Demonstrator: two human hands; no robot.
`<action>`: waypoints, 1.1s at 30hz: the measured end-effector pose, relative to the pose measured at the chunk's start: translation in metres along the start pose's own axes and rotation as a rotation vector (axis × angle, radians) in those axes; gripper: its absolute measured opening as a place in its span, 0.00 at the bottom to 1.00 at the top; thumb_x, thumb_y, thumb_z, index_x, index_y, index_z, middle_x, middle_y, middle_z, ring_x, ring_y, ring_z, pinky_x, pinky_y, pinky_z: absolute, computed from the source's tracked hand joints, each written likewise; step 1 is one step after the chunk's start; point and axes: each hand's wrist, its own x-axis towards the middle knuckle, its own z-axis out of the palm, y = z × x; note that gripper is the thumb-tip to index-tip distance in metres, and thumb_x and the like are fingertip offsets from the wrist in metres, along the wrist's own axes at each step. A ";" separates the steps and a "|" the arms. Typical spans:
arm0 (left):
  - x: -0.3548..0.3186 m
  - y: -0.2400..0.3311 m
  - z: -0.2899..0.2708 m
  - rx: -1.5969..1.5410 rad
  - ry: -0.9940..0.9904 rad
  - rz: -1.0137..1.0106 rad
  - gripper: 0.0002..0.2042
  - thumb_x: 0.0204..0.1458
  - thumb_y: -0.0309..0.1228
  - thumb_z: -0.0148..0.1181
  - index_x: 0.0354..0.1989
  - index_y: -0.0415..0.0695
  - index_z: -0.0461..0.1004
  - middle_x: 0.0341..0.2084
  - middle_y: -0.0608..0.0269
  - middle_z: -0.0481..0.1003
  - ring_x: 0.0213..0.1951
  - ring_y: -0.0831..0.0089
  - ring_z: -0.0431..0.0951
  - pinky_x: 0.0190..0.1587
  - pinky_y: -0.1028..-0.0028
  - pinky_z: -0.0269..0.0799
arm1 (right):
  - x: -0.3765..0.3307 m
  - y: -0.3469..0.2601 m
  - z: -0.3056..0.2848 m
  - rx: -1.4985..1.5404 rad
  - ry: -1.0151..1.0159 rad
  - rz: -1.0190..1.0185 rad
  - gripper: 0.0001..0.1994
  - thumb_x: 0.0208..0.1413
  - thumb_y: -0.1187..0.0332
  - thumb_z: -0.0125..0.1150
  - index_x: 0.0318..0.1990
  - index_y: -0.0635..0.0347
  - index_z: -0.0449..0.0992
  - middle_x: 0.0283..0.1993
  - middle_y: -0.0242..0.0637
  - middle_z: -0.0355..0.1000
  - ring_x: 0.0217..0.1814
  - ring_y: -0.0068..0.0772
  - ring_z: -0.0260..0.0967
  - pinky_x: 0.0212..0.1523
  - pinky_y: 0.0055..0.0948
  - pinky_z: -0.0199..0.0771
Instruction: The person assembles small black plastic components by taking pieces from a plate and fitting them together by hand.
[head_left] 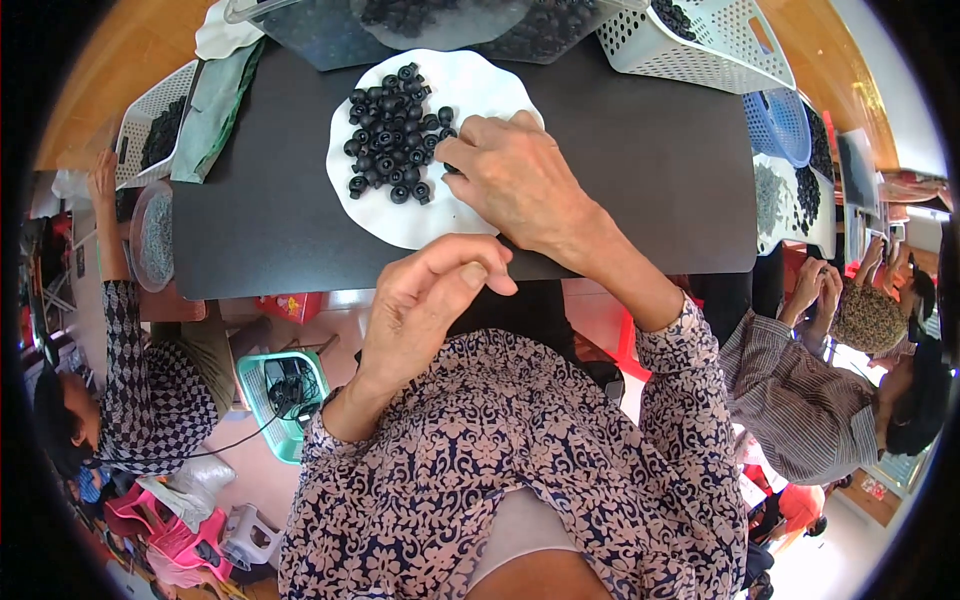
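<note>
I see a heap of small black ring-shaped parts (392, 130) lying on a white wavy-edged plate (400, 215) in the upper middle of the frame, on a dark tabletop (650, 170). My right hand (515, 180) rests on the plate at the heap's right edge, fingers curled down onto the nearest rings; whether it has one pinched I cannot tell. My left hand (425, 295) hangs lower, near the tabletop's front edge, thumb and forefinger closed together as if on something tiny, though nothing shows between them.

I judge this to be the picking step, one ring drawn from the heap. The next move calls for a fine pinch without scattering the neighbours.

Around it: a clear tray of more black parts (440, 25) at the top, a white perforated basket (700, 40) at upper right, and another person's sleeve (790, 400) at right. Nothing blocks the heap.
</note>
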 end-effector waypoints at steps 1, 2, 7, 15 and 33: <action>0.000 0.000 -0.002 0.021 0.020 0.010 0.10 0.61 0.26 0.47 0.41 0.35 0.74 0.32 0.62 0.77 0.39 0.78 0.75 0.47 0.77 0.68 | 0.000 -0.001 -0.001 -0.003 -0.004 -0.004 0.10 0.47 0.68 0.62 0.38 0.57 0.77 0.32 0.34 0.69 0.33 0.38 0.70 0.41 0.34 0.66; 0.002 0.000 -0.003 0.020 0.056 0.040 0.10 0.61 0.27 0.47 0.41 0.35 0.74 0.31 0.61 0.77 0.40 0.77 0.75 0.49 0.76 0.68 | 0.000 -0.001 -0.001 -0.007 -0.008 -0.007 0.10 0.46 0.69 0.62 0.37 0.57 0.77 0.32 0.34 0.69 0.33 0.37 0.70 0.41 0.34 0.66; 0.011 -0.001 -0.018 0.014 0.100 0.034 0.10 0.61 0.29 0.48 0.41 0.36 0.74 0.32 0.61 0.77 0.41 0.76 0.75 0.51 0.74 0.68 | -0.001 0.008 -0.005 0.225 0.121 0.001 0.10 0.43 0.73 0.62 0.36 0.57 0.76 0.33 0.33 0.69 0.33 0.36 0.70 0.40 0.33 0.67; 0.035 0.000 -0.011 -0.113 0.176 -0.008 0.11 0.60 0.31 0.53 0.44 0.37 0.73 0.36 0.63 0.76 0.42 0.78 0.74 0.50 0.77 0.67 | -0.003 -0.001 -0.041 0.402 0.178 -0.204 0.10 0.40 0.75 0.63 0.33 0.59 0.74 0.32 0.34 0.66 0.36 0.38 0.67 0.40 0.36 0.66; 0.048 -0.002 -0.011 -0.293 0.174 -0.031 0.15 0.62 0.32 0.49 0.48 0.32 0.73 0.42 0.61 0.74 0.47 0.75 0.72 0.56 0.72 0.64 | -0.012 -0.004 -0.002 0.347 0.452 -0.056 0.17 0.40 0.70 0.67 0.42 0.61 0.76 0.38 0.34 0.69 0.39 0.34 0.67 0.40 0.34 0.65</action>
